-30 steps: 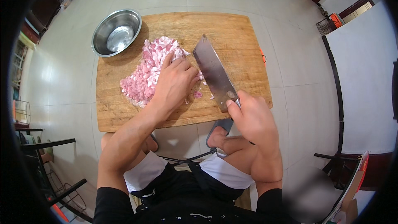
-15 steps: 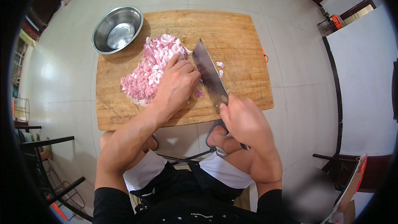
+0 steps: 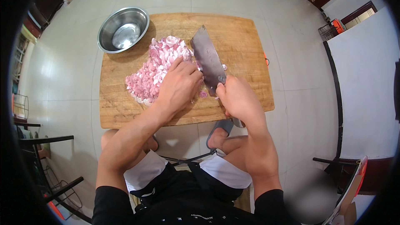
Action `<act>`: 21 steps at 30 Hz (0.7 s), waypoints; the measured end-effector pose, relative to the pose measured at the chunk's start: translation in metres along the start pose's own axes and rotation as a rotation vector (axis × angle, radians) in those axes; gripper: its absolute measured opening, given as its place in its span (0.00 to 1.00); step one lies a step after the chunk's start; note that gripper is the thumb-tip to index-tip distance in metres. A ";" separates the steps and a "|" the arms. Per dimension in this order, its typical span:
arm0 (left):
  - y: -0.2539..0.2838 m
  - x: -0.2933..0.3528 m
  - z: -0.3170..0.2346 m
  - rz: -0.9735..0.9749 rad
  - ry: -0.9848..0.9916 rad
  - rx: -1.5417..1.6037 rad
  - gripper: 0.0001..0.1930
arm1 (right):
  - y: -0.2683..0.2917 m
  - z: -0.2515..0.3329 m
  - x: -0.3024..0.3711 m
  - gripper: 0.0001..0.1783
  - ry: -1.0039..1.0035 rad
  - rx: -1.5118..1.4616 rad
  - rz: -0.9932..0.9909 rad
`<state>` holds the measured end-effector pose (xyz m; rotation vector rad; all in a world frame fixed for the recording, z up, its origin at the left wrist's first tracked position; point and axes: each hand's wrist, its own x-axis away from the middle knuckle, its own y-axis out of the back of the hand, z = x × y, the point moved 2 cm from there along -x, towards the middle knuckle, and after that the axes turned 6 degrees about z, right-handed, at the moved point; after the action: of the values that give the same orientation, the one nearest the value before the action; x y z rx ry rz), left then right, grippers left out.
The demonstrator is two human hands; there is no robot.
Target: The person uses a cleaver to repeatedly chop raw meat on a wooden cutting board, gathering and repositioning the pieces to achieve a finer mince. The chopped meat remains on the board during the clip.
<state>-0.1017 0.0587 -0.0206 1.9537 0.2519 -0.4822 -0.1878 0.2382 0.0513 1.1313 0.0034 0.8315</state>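
Chopped pink-and-white raw meat (image 3: pixel 160 60) lies heaped on a wooden cutting board (image 3: pixel 243 50). At the right side of the heap my left hand (image 3: pixel 181 81) is closed, its curled fingertips pressed down on meat that they partly hide. Just right of those fingertips stands the broad blade of a cleaver (image 3: pixel 208 56), pointing away from me. My right hand (image 3: pixel 239 98) is wrapped round its handle, whose end shows below the fist. A few meat bits lie near the blade on both sides.
An empty steel bowl (image 3: pixel 124 31) stands on the board's far left corner. Under the board's near edge are my slippered feet (image 3: pixel 218 135). A black metal frame (image 3: pixel 48 139) is at the left, and a white panel (image 3: pixel 366 87) at the right.
My right hand and the cleaver have moved farther from me and slightly left, the blade now close along my left fingertips. My left hand stays on the meat. The view has shifted slightly.
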 end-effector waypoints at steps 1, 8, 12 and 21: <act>-0.001 -0.001 -0.002 -0.045 0.028 -0.021 0.05 | 0.001 -0.001 0.004 0.21 -0.003 0.004 0.000; -0.011 -0.002 -0.003 -0.051 0.150 -0.139 0.10 | -0.001 -0.004 0.043 0.19 0.059 -0.015 -0.050; -0.006 -0.004 -0.003 -0.016 0.137 -0.107 0.09 | 0.005 0.004 0.058 0.19 0.071 0.005 -0.055; -0.004 -0.001 0.004 0.011 0.062 -0.067 0.05 | -0.007 0.010 0.006 0.20 0.025 0.001 -0.021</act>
<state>-0.1051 0.0566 -0.0245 1.9054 0.2931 -0.4020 -0.1757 0.2328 0.0528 1.1204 0.0369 0.8265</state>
